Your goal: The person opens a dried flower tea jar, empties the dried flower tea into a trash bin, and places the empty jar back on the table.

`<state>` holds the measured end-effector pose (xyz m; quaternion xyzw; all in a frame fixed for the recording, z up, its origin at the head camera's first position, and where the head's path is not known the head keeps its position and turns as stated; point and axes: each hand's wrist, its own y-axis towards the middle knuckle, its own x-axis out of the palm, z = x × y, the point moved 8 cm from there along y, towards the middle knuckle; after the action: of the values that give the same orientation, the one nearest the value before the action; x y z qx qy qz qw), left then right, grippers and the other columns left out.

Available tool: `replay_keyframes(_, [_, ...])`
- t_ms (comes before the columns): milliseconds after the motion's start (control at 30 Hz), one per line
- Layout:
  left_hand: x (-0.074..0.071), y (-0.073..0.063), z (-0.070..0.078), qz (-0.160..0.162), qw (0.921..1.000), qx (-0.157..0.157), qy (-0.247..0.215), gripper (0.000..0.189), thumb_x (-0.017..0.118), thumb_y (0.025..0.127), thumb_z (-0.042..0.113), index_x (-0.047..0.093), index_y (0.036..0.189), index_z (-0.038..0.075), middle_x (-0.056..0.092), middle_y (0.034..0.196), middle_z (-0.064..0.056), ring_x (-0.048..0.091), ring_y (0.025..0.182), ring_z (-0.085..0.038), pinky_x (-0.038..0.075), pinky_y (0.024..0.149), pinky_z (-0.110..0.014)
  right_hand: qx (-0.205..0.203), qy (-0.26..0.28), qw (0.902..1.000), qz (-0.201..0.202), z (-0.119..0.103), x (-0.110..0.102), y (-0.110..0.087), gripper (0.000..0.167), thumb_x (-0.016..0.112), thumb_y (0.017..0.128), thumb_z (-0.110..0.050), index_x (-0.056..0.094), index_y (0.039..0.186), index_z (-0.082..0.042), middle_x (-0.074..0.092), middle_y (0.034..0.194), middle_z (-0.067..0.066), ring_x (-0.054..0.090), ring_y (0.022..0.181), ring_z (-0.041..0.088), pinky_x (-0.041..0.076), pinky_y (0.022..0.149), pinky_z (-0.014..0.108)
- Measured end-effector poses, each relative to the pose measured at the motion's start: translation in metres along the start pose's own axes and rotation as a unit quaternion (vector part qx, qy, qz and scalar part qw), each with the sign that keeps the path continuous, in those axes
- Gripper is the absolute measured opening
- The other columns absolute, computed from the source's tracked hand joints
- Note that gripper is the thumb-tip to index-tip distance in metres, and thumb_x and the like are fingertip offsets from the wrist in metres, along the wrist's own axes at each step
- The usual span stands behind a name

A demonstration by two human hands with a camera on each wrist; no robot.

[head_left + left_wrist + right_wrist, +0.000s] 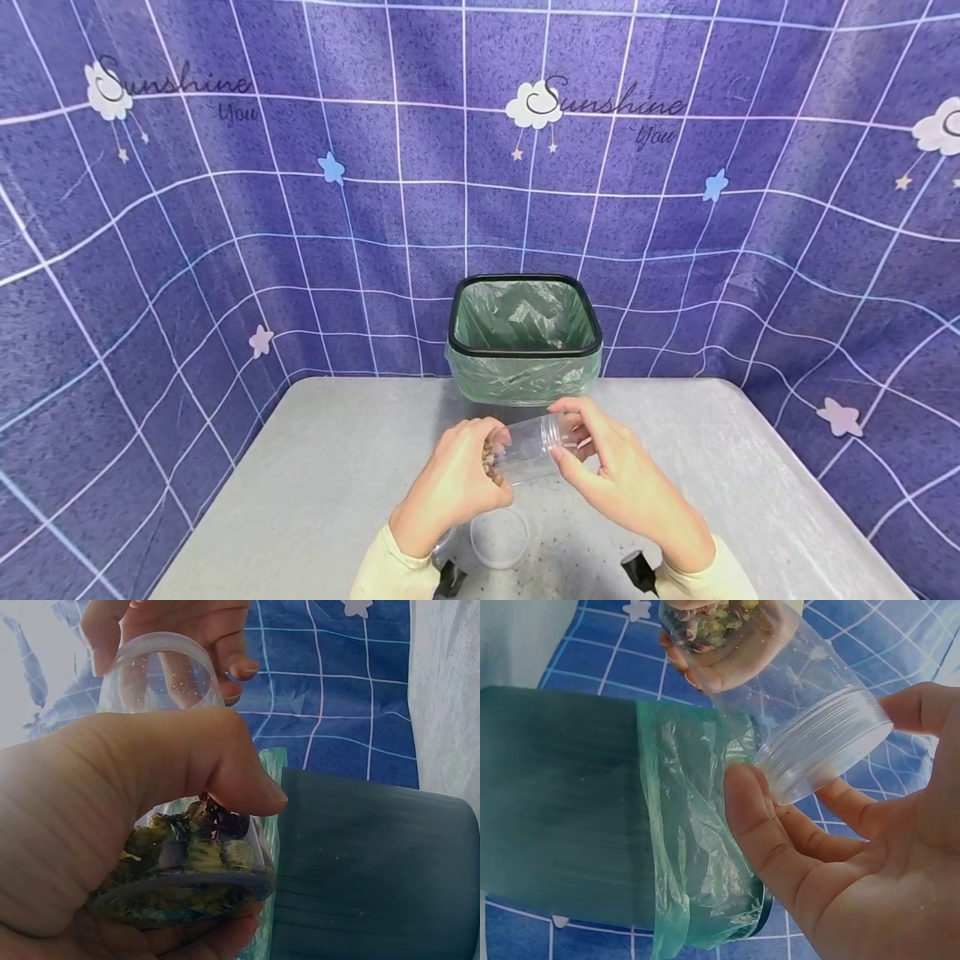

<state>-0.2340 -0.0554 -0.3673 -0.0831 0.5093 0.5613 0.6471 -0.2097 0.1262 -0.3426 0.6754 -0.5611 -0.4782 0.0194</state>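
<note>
My left hand (465,467) grips a clear plastic jar (525,450) round its base end. The jar lies tilted on its side above the table, its threaded mouth towards the right. Small dried yellow-green and dark pieces (202,844), like dried flowers, sit at the base end, partly hidden by my left fingers. Fine crumbs cling to the inner wall. My right hand (611,471) holds the mouth end, thumb (750,802) on one side and fingers curved round the other.
Just beyond the hands stands a bin (525,379) with a black rim and a green plastic liner. A round clear lid (499,537) lies on the grey table (322,467) below the jar. Beside it is another clear piece (444,540), partly hidden by the left wrist. A blue checked curtain surrounds the table.
</note>
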Motion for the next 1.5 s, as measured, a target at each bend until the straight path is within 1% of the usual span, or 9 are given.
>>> replay_keyframes(233, [0.001, -0.001, -0.001, -0.002, 1.0000, -0.003, -0.001, 0.042, 0.077, 0.054, 0.007, 0.066, 0.094, 0.016, 0.061, 0.081, 0.008, 0.052, 0.075, -0.010, 0.047, 0.067, -0.025, -0.015, 0.001, 0.9999, 0.003, -0.002, 0.000, -0.001, 0.051, 0.074, 0.092, -0.013, 0.052, 0.136, -0.027, 0.067, 0.106, -0.010, 0.066, 0.085, 0.004, 0.059, 0.077, 0.028])
replay_keyframes(400, [0.001, 0.000, -0.001, -0.001, 1.0000, 0.000, 0.001, 0.041, 0.076, 0.054, 0.007, 0.065, 0.093, 0.017, 0.061, 0.080, 0.009, 0.052, 0.075, -0.009, 0.046, 0.067, -0.025, -0.023, -0.004, 0.9997, 0.007, -0.004, -0.002, -0.001, 0.054, 0.074, 0.091, -0.011, 0.052, 0.137, -0.028, 0.065, 0.108, -0.011, 0.065, 0.087, 0.005, 0.058, 0.077, 0.027])
replay_keyframes(500, [0.001, 0.000, -0.001, 0.001, 1.0000, 0.002, 0.002, 0.041, 0.076, 0.054, 0.008, 0.065, 0.092, 0.017, 0.061, 0.080, 0.009, 0.052, 0.075, -0.009, 0.046, 0.067, -0.025, -0.030, -0.008, 0.9995, 0.010, -0.006, -0.003, -0.001, 0.057, 0.075, 0.089, -0.009, 0.052, 0.138, -0.027, 0.064, 0.109, -0.010, 0.065, 0.091, 0.006, 0.058, 0.078, 0.027])
replay_keyframes(633, [0.001, 0.001, -0.001, 0.001, 1.0000, 0.003, 0.003, 0.041, 0.076, 0.054, 0.008, 0.065, 0.092, 0.017, 0.061, 0.080, 0.009, 0.052, 0.075, -0.009, 0.046, 0.067, -0.025, -0.039, -0.006, 0.9992, 0.008, -0.007, -0.003, 0.000, 0.058, 0.074, 0.088, -0.007, 0.052, 0.138, -0.025, 0.064, 0.111, -0.010, 0.064, 0.100, 0.008, 0.058, 0.081, 0.028])
replay_keyframes(767, [0.001, 0.001, -0.001, 0.000, 1.0000, 0.002, 0.002, 0.041, 0.077, 0.054, 0.008, 0.066, 0.093, 0.016, 0.061, 0.080, 0.008, 0.052, 0.075, -0.010, 0.047, 0.067, -0.025, -0.047, 0.001, 0.9989, 0.002, -0.008, -0.002, 0.001, 0.058, 0.074, 0.087, -0.006, 0.051, 0.139, -0.021, 0.063, 0.114, -0.008, 0.064, 0.105, 0.010, 0.058, 0.083, 0.028])
replay_keyframes(900, [0.001, 0.001, -0.001, -0.001, 1.0000, -0.001, 0.004, 0.042, 0.077, 0.055, 0.008, 0.066, 0.094, 0.015, 0.061, 0.080, 0.008, 0.052, 0.076, -0.010, 0.047, 0.067, -0.026, -0.049, 0.001, 0.9988, 0.000, -0.009, -0.003, 0.001, 0.058, 0.074, 0.086, -0.006, 0.052, 0.138, -0.017, 0.063, 0.116, -0.007, 0.063, 0.106, 0.010, 0.058, 0.085, 0.029])
replay_keyframes(1100, [0.002, 0.000, -0.001, -0.001, 1.0000, 0.001, 0.005, 0.042, 0.077, 0.054, 0.008, 0.066, 0.094, 0.016, 0.061, 0.080, 0.008, 0.052, 0.075, -0.010, 0.046, 0.067, -0.025, -0.056, 0.005, 0.9984, -0.004, -0.009, -0.002, 0.000, 0.056, 0.073, 0.087, -0.004, 0.052, 0.137, -0.016, 0.062, 0.120, -0.007, 0.063, 0.107, 0.010, 0.058, 0.086, 0.030])
replay_keyframes(1333, [0.003, 0.000, -0.001, 0.000, 1.0000, 0.004, 0.005, 0.042, 0.076, 0.054, 0.008, 0.067, 0.095, 0.014, 0.061, 0.081, 0.007, 0.052, 0.075, -0.010, 0.046, 0.066, -0.025, -0.078, 0.017, 0.9967, -0.015, -0.013, -0.002, -0.001, 0.055, 0.071, 0.087, 0.000, 0.051, 0.136, -0.013, 0.060, 0.125, -0.004, 0.062, 0.111, 0.013, 0.058, 0.089, 0.033])
replay_keyframes(1500, [0.004, 0.000, -0.001, -0.004, 1.0000, -0.002, 0.001, 0.041, 0.076, 0.055, 0.008, 0.066, 0.095, 0.016, 0.062, 0.082, 0.007, 0.052, 0.076, -0.010, 0.046, 0.068, -0.025, -0.089, 0.021, 0.9956, -0.022, -0.014, -0.004, -0.001, 0.059, 0.069, 0.084, 0.003, 0.050, 0.137, -0.013, 0.059, 0.128, -0.003, 0.061, 0.114, 0.014, 0.058, 0.091, 0.034])
